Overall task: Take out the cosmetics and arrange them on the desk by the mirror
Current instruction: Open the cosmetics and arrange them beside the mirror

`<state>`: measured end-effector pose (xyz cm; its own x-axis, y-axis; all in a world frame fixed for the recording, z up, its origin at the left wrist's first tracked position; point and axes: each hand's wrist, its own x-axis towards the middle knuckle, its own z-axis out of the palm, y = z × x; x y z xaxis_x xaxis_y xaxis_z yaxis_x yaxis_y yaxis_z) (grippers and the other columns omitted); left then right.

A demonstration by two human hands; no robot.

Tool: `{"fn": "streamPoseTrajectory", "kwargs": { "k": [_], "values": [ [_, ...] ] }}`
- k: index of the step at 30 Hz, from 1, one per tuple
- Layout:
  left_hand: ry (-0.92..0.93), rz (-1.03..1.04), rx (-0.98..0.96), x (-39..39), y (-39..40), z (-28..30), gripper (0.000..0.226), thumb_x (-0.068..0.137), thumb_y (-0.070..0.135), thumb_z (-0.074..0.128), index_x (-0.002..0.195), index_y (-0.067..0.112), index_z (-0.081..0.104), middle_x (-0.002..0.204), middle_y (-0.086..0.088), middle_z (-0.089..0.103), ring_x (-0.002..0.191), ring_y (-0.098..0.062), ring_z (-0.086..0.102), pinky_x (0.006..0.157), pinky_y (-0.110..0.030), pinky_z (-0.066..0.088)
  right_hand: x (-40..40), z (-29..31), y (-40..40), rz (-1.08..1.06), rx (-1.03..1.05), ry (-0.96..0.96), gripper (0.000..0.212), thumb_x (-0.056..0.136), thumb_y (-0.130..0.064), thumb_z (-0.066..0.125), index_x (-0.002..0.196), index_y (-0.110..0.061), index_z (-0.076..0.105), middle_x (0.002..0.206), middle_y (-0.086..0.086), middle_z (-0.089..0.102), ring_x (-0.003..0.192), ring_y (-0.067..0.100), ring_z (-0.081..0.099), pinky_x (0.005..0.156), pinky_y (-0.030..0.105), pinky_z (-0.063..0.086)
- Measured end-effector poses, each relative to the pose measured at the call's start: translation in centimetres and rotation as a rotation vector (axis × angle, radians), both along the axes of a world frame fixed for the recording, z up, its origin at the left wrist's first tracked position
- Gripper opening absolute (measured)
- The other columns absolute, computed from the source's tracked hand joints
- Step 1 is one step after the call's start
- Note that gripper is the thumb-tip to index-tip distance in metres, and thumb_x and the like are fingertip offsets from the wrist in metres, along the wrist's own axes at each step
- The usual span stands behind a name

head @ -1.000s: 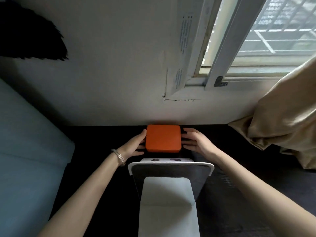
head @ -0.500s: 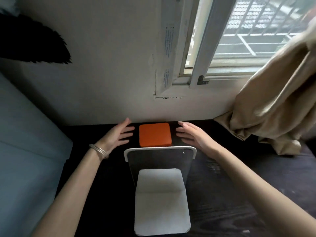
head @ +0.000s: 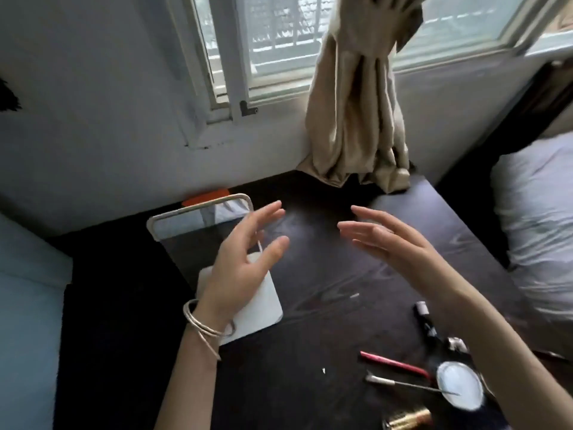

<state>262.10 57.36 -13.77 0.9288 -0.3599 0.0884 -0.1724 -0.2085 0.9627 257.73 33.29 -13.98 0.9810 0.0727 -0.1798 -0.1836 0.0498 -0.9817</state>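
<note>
A standing mirror (head: 189, 234) with a white base (head: 260, 308) sits on the dark desk (head: 325, 274). Behind it, against the wall, only the top of an orange box (head: 206, 196) shows. My left hand (head: 245, 262) hovers in front of the mirror with relaxed fingers, holding nothing. My right hand (head: 387, 243) hovers over the bare middle of the desk, fingers straight and empty. At the desk's near right lie cosmetics: a red pencil (head: 393, 364), a thin brush (head: 406, 384), a round white compact (head: 460, 384), a dark tube (head: 426, 318) and a gold tube (head: 409, 418).
A beige curtain (head: 359, 119) hangs down onto the desk's far edge below the window (head: 279, 41). A bed with a white pillow (head: 539, 228) lies to the right. A pale blue surface (head: 28, 305) borders the desk on the left.
Both hands have let go of the orange box and drawn back toward me, over the desk. The view has swung right, bringing the cosmetics, curtain and bed into sight.
</note>
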Motion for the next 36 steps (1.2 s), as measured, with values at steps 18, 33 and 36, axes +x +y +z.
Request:
{"fn": "streamPoseTrajectory", "kwargs": {
  "k": [18, 33, 36],
  "values": [
    [0.381, -0.112, 0.235, -15.7, -17.4, -13.1, 0.05, 0.084, 0.013, 0.066, 0.125, 0.033, 0.048, 0.121, 0.011, 0.057, 0.116, 0.006, 0.047, 0.099, -0.018, 0.038, -19.3, -10.9, -18.0, -0.301, -0.035, 0.278, 0.046, 0.076, -0.013, 0.064, 0.121, -0.018, 0.058, 0.116, 0.003, 0.068, 0.116, 0.019, 0.059, 0.095, 0.022, 0.047],
    [0.457, -0.076, 0.305, -17.4, -25.2, -15.4, 0.049, 0.084, 0.014, 0.066, 0.126, 0.032, 0.048, 0.12, 0.012, 0.056, 0.107, 0.014, 0.045, 0.085, -0.001, 0.037, -18.4, -14.5, -24.0, -0.222, -0.321, 0.308, 0.044, 0.078, 0.003, 0.069, 0.098, -0.036, 0.066, 0.104, -0.01, 0.07, 0.097, 0.01, 0.067, 0.088, 0.027, 0.051],
    [0.481, -0.097, 0.295, -17.8, -26.7, -15.8, 0.05, 0.083, 0.013, 0.067, 0.124, 0.035, 0.047, 0.121, 0.011, 0.056, 0.109, 0.01, 0.047, 0.087, -0.007, 0.039, -17.2, -15.9, -24.3, -0.158, -0.424, 0.301, 0.037, 0.077, -0.003, 0.069, 0.101, -0.03, 0.069, 0.104, -0.01, 0.07, 0.091, 0.004, 0.063, 0.085, 0.024, 0.05]
  ]
}}
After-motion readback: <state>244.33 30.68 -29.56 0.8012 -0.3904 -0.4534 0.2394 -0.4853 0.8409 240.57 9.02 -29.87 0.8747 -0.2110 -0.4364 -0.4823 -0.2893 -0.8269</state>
